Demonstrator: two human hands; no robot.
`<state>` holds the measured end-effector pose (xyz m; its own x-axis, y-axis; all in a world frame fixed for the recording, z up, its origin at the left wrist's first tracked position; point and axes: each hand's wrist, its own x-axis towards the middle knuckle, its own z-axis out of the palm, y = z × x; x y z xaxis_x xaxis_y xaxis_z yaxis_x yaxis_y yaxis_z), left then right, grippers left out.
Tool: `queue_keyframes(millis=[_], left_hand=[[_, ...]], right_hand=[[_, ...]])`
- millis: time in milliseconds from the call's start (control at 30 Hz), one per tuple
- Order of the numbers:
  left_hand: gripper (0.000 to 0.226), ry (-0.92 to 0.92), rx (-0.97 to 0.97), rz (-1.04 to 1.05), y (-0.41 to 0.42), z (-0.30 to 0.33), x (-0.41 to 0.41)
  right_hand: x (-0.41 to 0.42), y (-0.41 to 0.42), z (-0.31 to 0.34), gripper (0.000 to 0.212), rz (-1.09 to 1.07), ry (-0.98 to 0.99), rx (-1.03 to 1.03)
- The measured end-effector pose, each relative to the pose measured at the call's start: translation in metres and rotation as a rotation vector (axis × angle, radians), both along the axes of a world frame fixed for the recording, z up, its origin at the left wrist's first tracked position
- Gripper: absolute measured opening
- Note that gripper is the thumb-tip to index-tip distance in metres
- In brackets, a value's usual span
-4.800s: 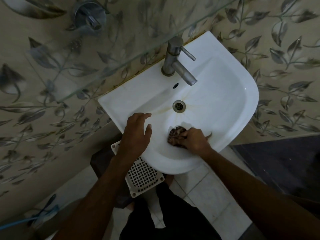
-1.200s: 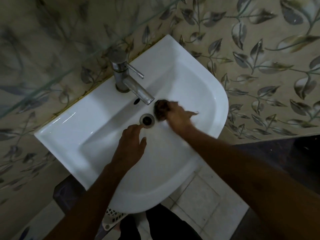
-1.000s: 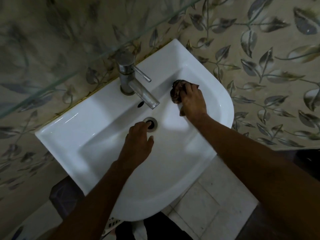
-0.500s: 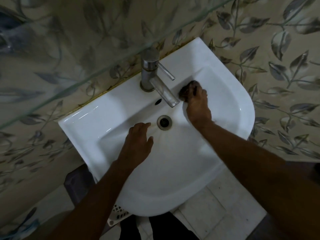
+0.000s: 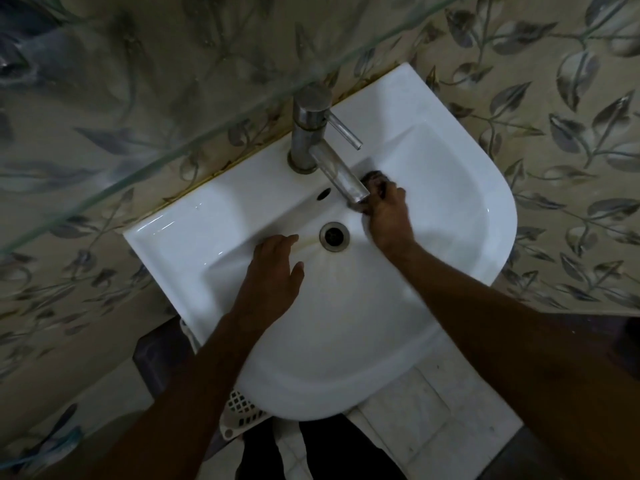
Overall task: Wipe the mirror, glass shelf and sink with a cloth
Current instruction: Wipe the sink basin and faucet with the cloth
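White sink (image 5: 450, 188); right hand (image 5: 388, 216) fingers grip cloth (image 5: 375, 178) beside tap (image 5: 332, 161), two o'clock of drain (image 5: 334, 236); left hand (image 5: 273, 275) flat, fingers together.

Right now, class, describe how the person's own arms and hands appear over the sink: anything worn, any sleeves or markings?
Both forearms are bare to the frame's edge: no sleeves show. The left hand and right hand wear no gloves, and no rings, watch or bracelet are visible, though the light is dim. No markings can be made out.
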<state>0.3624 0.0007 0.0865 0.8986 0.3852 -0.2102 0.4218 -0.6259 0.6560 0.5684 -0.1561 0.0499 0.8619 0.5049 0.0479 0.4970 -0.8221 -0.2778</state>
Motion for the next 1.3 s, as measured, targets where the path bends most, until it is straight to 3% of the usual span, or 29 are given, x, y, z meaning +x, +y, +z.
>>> queue_keyframes(millis=[67, 133, 233, 300, 400, 433, 533, 600, 700, 800, 867, 933, 1000, 1033, 1167, 1300], left_hand=[[0.050, -0.003, 0.029, -0.003, 0.000, 0.001, -0.003], [0.049, -0.018, 0.082, -0.024, 0.000, 0.000, -0.006], [0.048, 0.022, 0.102, -0.019, 0.000, 0.001, -0.007], [0.046, 0.047, 0.108, -0.013, -0.001, 0.005, -0.006], [0.043, 0.020, 0.160, -0.007, 0.005, 0.010, -0.012], [0.042, 0.008, 0.167, 0.000, 0.008, 0.012, -0.016], [0.039, -0.022, 0.190, 0.003, 0.014, 0.017, -0.025], [0.038, -0.034, 0.205, -0.017, 0.015, 0.019, -0.031], [0.037, -0.030, 0.190, -0.040, 0.014, 0.023, -0.034], [0.036, -0.022, 0.183, -0.063, 0.013, 0.027, -0.036], [0.036, -0.024, 0.184, -0.074, 0.014, 0.030, -0.040], [0.037, -0.050, 0.200, -0.086, 0.015, 0.034, -0.046], [0.036, -0.071, 0.214, -0.097, 0.016, 0.037, -0.049], [0.034, -0.068, 0.216, -0.100, 0.017, 0.039, -0.051], [0.033, -0.054, 0.230, -0.104, 0.022, 0.045, -0.056], [0.031, -0.020, 0.239, -0.073, 0.030, 0.049, -0.063]], right_hand=[[-0.035, 0.026, 0.007, 0.021, 0.010, 0.128, 0.129], [-0.071, 0.041, 0.003, 0.023, 0.090, 0.211, 0.186], [-0.108, 0.044, -0.014, 0.042, 0.186, 0.316, 0.058], [-0.116, 0.045, -0.019, 0.028, 0.172, 0.265, 0.137], [-0.102, 0.049, -0.006, 0.019, -0.039, 0.303, 0.315], [-0.097, 0.047, -0.003, 0.023, -0.106, 0.344, 0.278], [-0.087, 0.032, -0.006, 0.082, -0.140, 0.335, 0.099], [-0.091, 0.027, -0.007, 0.095, -0.122, 0.316, 0.002], [-0.108, 0.034, -0.006, 0.074, -0.024, 0.330, 0.010], [-0.119, 0.034, -0.003, 0.045, 0.279, 0.339, -0.057], [-0.112, 0.032, 0.008, 0.027, 0.274, 0.298, -0.051], [-0.096, 0.030, 0.016, 0.027, 0.024, 0.309, -0.018], [-0.088, 0.031, 0.006, 0.048, -0.143, 0.277, 0.022], [-0.090, 0.034, 0.002, 0.053, -0.106, 0.235, -0.010], [-0.138, 0.062, 0.005, 0.031, 0.055, 0.305, 0.212], [-0.189, 0.076, 0.027, 0.023, 0.192, 0.346, 0.271]])
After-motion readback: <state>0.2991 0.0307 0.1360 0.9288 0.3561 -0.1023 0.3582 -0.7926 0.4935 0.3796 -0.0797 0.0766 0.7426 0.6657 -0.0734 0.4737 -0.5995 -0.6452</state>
